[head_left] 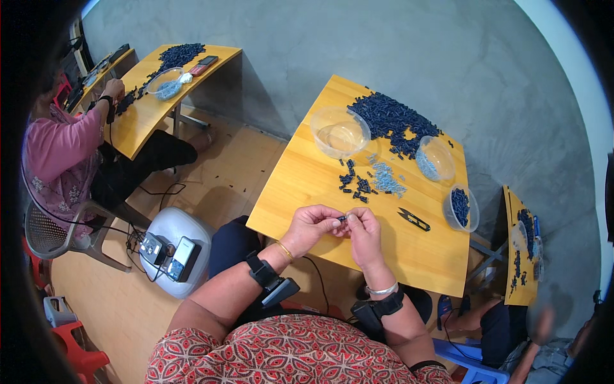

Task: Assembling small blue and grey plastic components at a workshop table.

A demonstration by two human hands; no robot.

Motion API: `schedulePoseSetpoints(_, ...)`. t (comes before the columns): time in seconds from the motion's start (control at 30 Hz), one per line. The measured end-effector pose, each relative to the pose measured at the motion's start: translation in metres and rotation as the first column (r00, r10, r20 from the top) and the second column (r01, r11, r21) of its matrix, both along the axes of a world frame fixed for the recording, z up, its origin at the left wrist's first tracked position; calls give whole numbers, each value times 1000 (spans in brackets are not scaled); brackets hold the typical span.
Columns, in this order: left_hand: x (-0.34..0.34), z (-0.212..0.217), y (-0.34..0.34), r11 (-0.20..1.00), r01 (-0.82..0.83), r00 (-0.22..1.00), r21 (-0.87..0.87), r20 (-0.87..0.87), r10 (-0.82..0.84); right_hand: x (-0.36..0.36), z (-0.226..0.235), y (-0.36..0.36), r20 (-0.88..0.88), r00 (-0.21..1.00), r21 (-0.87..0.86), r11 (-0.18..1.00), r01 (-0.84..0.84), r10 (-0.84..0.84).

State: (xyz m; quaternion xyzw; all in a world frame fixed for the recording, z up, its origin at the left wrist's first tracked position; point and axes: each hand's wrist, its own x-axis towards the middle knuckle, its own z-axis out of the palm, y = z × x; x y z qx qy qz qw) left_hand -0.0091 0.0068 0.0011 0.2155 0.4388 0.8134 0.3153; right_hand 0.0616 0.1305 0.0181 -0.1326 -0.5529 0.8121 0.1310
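Over the near edge of the yellow table, my left hand and my right hand meet fingertip to fingertip. Both pinch a small dark blue piece, largely covered by the fingers. Just beyond them lie a loose group of dark blue pieces and a heap of light blue bits. Thread snips rest to the right of my hands. A big pile of dark blue tubular pieces spreads along the table's far side.
A large transparent bowl stands far left on the table. At the right are a bowl with light blue bits and a tub of dark pieces. Co-workers sit at a left table and a right table. A pale stool holds devices and cables.
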Motion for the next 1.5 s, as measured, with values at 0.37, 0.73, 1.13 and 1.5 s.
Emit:
schedulePoseSetpoints(0.37,3,0,-2,992,-83,996,-91,-38,80,-1,-5,-12,-209,969,604,761,234,-132)
schedulePoseSetpoints(0.73,1,0,-4,999,-31,998,13,52,30,3,2,-4,-355,935,722,638,267,12)
schedulePoseSetpoints(1.13,2,0,0,998,-52,998,-24,21,52,16,13,-3,-343,939,859,413,303,23)
schedulePoseSetpoints(1.5,2,-5,-3,998,-36,994,45,103,31,20,8,-10,-323,946,828,488,275,15)
